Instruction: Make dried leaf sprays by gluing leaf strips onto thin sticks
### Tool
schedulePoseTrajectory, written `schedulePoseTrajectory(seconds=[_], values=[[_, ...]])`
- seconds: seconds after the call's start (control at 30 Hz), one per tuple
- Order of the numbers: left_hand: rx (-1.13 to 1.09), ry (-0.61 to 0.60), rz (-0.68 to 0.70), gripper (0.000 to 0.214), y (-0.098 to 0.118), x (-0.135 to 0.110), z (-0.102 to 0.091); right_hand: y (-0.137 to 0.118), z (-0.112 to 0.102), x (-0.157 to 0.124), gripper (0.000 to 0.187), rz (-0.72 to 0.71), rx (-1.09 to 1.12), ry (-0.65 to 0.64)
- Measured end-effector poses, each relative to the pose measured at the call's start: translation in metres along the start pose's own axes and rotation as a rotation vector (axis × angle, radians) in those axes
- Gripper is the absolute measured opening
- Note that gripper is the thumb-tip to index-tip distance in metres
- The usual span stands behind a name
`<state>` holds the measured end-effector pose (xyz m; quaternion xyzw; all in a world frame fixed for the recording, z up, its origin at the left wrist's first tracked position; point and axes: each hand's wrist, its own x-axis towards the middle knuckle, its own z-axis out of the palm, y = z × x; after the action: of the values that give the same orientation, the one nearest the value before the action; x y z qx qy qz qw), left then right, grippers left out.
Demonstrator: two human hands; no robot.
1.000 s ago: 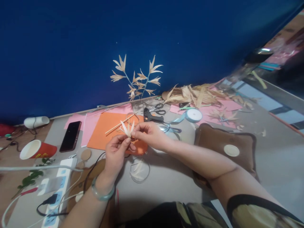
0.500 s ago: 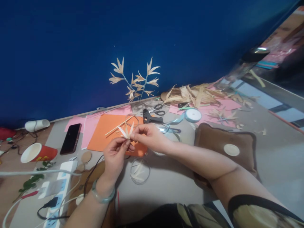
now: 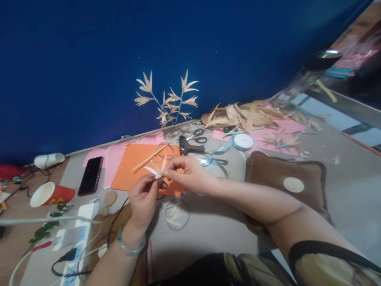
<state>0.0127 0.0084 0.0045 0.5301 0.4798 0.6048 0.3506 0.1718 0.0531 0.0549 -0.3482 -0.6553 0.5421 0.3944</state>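
Observation:
Both hands meet over an orange paper sheet (image 3: 131, 169) on a grey table. My left hand (image 3: 144, 198) pinches the base of a small pale flower of pointed leaf strips (image 3: 157, 168). My right hand (image 3: 186, 171) pinches the same flower from the right, fingertips closed on a petal. A green bangle (image 3: 129, 244) circles my left wrist. A thin wooden stick (image 3: 149, 158) lies on the orange sheet just beyond the flower.
A black glue gun (image 3: 190, 147), scissors (image 3: 198, 136), blue ribbon roll (image 3: 242, 141), dried husk pile (image 3: 238, 115) and leaf branch (image 3: 168, 101) sit behind. Left: phone (image 3: 91, 175), red cup (image 3: 52, 194), power strip (image 3: 76, 238). Brown cushion (image 3: 285, 178) right. A clear dish (image 3: 177, 213) is nearby.
The small flower has been turned slightly between the fingers and sits a little lower and further left; both hands keep their pinch. The view has shifted a little.

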Motion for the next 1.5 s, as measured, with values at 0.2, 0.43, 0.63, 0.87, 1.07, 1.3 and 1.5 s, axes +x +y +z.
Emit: schedulePoseTrajectory(seconds=[0.2, 0.43, 0.63, 0.87, 1.07, 1.3, 1.5], values=[[0.042, -0.021, 0.045, 0.003, -0.002, -0.002, -0.003, -0.001, 0.0, -0.002, 0.025, -0.014, -0.03, -0.031], [0.097, -0.023, 0.115, 0.007, -0.007, -0.004, -0.006, -0.002, 0.0, -0.003, 0.023, -0.038, -0.052, -0.051], [0.13, 0.003, 0.129, 0.007, -0.01, -0.006, -0.007, -0.006, 0.003, -0.005, 0.014, -0.028, -0.059, -0.026], [0.159, 0.018, 0.122, 0.007, -0.006, -0.005, -0.005, -0.002, 0.005, -0.005, 0.015, -0.066, -0.106, 0.019], [0.185, 0.006, 0.159, 0.008, -0.005, -0.003, -0.006, 0.005, 0.004, -0.006, 0.015, -0.106, -0.091, -0.011], [0.156, 0.03, 0.126, 0.006, -0.008, -0.002, -0.006, 0.006, 0.005, -0.006, 0.014, -0.088, -0.079, -0.023], [0.08, 0.004, 0.006, 0.006, -0.004, -0.003, -0.005, 0.004, 0.004, -0.006, 0.017, -0.187, -0.18, -0.023]])
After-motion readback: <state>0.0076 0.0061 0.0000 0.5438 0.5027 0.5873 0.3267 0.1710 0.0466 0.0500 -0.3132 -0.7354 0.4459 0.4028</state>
